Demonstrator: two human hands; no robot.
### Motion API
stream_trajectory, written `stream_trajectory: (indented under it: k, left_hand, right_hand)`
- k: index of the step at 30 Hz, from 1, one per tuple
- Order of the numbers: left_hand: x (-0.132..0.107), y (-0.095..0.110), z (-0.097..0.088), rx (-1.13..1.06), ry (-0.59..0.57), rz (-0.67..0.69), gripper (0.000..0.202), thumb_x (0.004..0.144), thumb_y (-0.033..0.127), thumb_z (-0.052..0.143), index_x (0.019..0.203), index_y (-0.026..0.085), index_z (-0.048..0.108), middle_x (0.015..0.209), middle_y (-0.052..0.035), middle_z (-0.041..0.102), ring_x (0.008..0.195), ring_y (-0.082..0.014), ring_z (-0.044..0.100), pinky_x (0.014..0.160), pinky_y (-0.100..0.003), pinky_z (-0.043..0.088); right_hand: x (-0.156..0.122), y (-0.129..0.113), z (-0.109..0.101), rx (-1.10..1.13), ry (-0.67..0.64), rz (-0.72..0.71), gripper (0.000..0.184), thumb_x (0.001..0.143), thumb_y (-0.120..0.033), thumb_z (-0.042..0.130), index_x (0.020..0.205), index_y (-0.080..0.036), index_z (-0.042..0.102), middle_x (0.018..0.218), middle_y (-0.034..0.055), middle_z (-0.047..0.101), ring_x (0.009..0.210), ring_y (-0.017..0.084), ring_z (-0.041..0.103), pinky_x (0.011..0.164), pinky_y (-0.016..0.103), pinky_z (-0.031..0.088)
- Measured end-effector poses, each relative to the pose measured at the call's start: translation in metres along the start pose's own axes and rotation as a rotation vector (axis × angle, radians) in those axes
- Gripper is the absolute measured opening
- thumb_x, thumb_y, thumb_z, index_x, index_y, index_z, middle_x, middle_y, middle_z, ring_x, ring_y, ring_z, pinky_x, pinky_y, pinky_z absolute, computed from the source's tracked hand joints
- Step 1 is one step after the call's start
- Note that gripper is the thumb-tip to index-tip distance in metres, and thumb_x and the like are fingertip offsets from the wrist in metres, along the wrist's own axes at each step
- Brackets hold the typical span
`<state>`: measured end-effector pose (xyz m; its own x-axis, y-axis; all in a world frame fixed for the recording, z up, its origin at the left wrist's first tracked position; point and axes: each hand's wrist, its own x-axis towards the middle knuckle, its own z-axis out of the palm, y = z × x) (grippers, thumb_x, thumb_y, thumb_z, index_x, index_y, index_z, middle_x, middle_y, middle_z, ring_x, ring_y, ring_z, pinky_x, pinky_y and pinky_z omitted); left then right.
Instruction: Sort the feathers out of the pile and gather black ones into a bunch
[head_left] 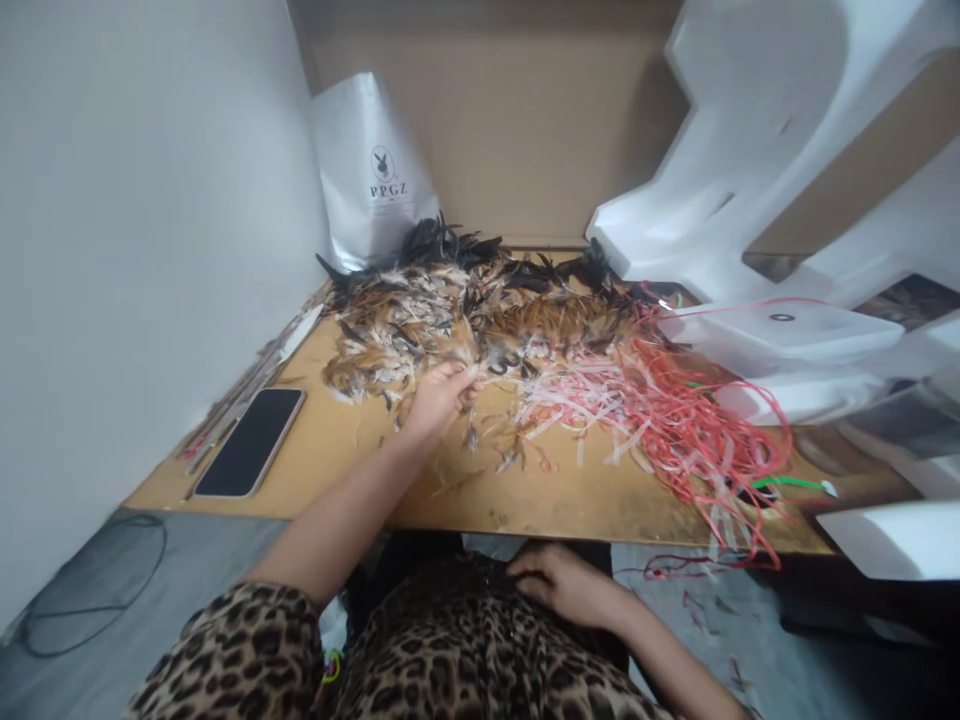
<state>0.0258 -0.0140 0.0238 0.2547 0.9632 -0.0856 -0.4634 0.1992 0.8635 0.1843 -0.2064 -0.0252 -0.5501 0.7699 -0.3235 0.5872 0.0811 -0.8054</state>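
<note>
Pinches what looks like a pale feather in the left hand, with thumb and forefinger brought together, over the middle of the tabletop and at the front of the feather pile. Rests the right hand at the lap, below the near edge, with curled fingers; cannot tell whether it is grasping anything. Faces the feather pile spread from the middle toward the back edge, brown and pale in front, black behind. Has a white bag upright at the back left corner and a phone flat near the front left corner. Has white strips just right of the feather pile, then tangled red strips reaching the near edge toward the front right corner, beside a green strip. Shows a translucent container at the right edge, somewhat blurred.
</note>
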Motion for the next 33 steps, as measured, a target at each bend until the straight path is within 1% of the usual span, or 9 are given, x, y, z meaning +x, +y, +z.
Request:
stream_trajectory:
  k: [3, 6, 9, 11, 13, 16, 19, 27, 33]
  left_hand:
    - [0.014, 0.007, -0.007, 0.013, -0.017, 0.043, 0.025, 0.060, 0.023, 0.074, 0.069, 0.011, 0.053, 0.068, -0.0044, 0.065, 0.055, -0.0048, 0.057, 0.052, -0.014, 0.043]
    - [0.026, 0.008, -0.016, 0.000, -0.014, 0.059, 0.025, 0.062, 0.021, 0.073, 0.067, 0.011, 0.052, 0.068, -0.0052, 0.065, 0.054, -0.0051, 0.057, 0.050, -0.014, 0.042]
    - [0.033, 0.007, -0.024, -0.026, -0.016, 0.063, 0.023, 0.063, 0.019, 0.072, 0.067, 0.011, 0.052, 0.068, -0.0051, 0.066, 0.054, -0.0046, 0.057, 0.050, -0.013, 0.042]
    - [0.035, 0.008, -0.029, -0.040, -0.013, 0.067, 0.022, 0.063, 0.019, 0.072, 0.067, 0.011, 0.052, 0.068, -0.0043, 0.066, 0.054, -0.0039, 0.057, 0.051, -0.013, 0.042]
    - [0.038, 0.010, -0.034, -0.049, -0.005, 0.074, 0.022, 0.063, 0.019, 0.072, 0.068, 0.011, 0.052, 0.067, -0.0034, 0.065, 0.054, -0.0034, 0.056, 0.051, -0.013, 0.041]
    - [0.042, 0.013, -0.042, -0.065, 0.002, 0.091, 0.023, 0.062, 0.019, 0.072, 0.069, 0.011, 0.052, 0.067, -0.0026, 0.065, 0.054, -0.0035, 0.056, 0.051, -0.013, 0.041]
    - [0.046, 0.014, -0.048, -0.073, 0.003, 0.098, 0.023, 0.063, 0.019, 0.072, 0.069, 0.011, 0.053, 0.067, -0.0023, 0.065, 0.055, -0.0037, 0.057, 0.051, -0.013, 0.041]
    - [0.048, 0.010, -0.049, -0.026, -0.016, 0.022, 0.019, 0.065, 0.018, 0.071, 0.070, 0.009, 0.056, 0.070, -0.0048, 0.067, 0.059, -0.0062, 0.061, 0.053, -0.014, 0.044]
    - [0.046, 0.009, -0.050, -0.013, -0.017, -0.060, 0.013, 0.069, 0.015, 0.068, 0.071, 0.008, 0.057, 0.071, -0.0069, 0.068, 0.060, -0.0081, 0.063, 0.049, -0.013, 0.043]
  right_hand:
    - [-0.033, -0.029, -0.030, 0.069, -0.026, -0.144, 0.025, 0.086, -0.028, 0.046, 0.101, -0.021, 0.065, 0.095, 0.0049, 0.066, 0.089, 0.014, 0.060, 0.081, 0.026, 0.045]
    - [-0.030, -0.055, -0.078, 0.142, 0.150, -0.203, 0.025, 0.084, -0.033, 0.049, 0.094, -0.018, 0.066, 0.084, 0.0055, 0.067, 0.076, 0.012, 0.060, 0.071, 0.025, 0.046]
    - [0.020, -0.065, -0.124, 0.202, 0.448, -0.200, 0.028, 0.079, -0.041, 0.054, 0.079, -0.016, 0.066, 0.073, 0.0048, 0.065, 0.065, 0.012, 0.058, 0.063, 0.025, 0.045]
    - [0.069, -0.066, -0.147, 0.233, 0.569, -0.175, 0.031, 0.074, -0.045, 0.059, 0.070, -0.014, 0.065, 0.065, 0.0034, 0.063, 0.053, 0.009, 0.051, 0.053, 0.023, 0.041]
    - [0.117, -0.066, -0.162, 0.312, 0.614, -0.153, 0.033, 0.068, -0.047, 0.064, 0.070, -0.014, 0.064, 0.063, 0.0029, 0.062, 0.047, 0.007, 0.046, 0.046, 0.021, 0.035]
    - [0.169, -0.066, -0.168, 0.410, 0.629, -0.174, 0.037, 0.062, -0.050, 0.067, 0.066, -0.014, 0.061, 0.057, 0.0014, 0.060, 0.043, 0.006, 0.042, 0.042, 0.020, 0.030]
    - [0.195, -0.064, -0.163, 0.449, 0.653, -0.171, 0.040, 0.059, -0.052, 0.068, 0.061, -0.014, 0.058, 0.049, -0.0008, 0.055, 0.042, 0.005, 0.040, 0.043, 0.020, 0.029]
    - [0.209, -0.047, -0.155, 0.604, 0.659, -0.266, 0.035, 0.056, -0.046, 0.071, 0.060, -0.014, 0.057, 0.050, -0.0035, 0.053, 0.046, 0.006, 0.043, 0.049, 0.020, 0.032]
    - [0.206, -0.048, -0.156, 0.579, 0.631, -0.269, 0.034, 0.056, -0.044, 0.071, 0.059, -0.015, 0.056, 0.050, -0.0045, 0.051, 0.048, 0.006, 0.042, 0.051, 0.021, 0.033]
